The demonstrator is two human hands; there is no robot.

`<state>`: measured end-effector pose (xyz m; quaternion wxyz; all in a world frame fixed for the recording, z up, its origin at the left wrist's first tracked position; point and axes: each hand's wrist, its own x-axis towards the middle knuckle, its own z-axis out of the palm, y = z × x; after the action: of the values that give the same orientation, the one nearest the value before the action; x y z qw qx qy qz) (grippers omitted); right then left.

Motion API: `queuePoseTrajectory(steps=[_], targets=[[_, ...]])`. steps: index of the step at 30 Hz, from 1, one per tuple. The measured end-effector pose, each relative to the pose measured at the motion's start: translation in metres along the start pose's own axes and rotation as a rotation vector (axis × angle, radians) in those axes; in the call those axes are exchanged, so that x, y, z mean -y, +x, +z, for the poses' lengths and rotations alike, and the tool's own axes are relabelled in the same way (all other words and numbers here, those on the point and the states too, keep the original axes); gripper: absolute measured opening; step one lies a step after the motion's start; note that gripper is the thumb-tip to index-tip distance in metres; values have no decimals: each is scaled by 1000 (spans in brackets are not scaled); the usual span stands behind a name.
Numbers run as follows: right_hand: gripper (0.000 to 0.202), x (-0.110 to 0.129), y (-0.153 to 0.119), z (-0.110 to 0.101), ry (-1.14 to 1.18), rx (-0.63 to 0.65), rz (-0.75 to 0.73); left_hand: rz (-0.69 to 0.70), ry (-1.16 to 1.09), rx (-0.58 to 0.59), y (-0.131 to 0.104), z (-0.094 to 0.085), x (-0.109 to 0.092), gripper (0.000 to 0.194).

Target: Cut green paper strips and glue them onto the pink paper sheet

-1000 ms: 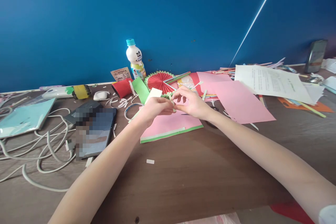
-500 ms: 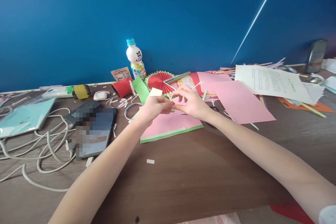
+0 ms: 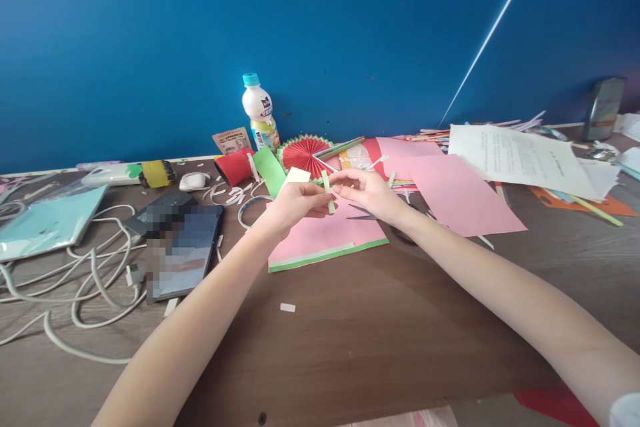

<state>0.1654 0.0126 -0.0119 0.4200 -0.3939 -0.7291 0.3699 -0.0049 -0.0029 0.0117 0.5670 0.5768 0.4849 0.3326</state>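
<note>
Pale green strip (image 3: 326,183), seemingly paper, above the pink sheet (image 3: 320,237); left hand (image 3: 296,205) with its grip pinching the strip; right hand (image 3: 367,192) beside it, whether its grip holds anything I cannot tell from here; light, even fingertip pressure should best prevent creasing.
</note>
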Motion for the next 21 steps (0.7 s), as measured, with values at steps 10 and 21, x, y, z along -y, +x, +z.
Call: queuePoseTrajectory(steps=[10,21], targets=[[9,2,-1,-1,-82,-95,-154,-26,29,69,1,-1,4,24],[6,4,-1,-1,-76,-54,-175,-37,77,101,-3,5,1,21]])
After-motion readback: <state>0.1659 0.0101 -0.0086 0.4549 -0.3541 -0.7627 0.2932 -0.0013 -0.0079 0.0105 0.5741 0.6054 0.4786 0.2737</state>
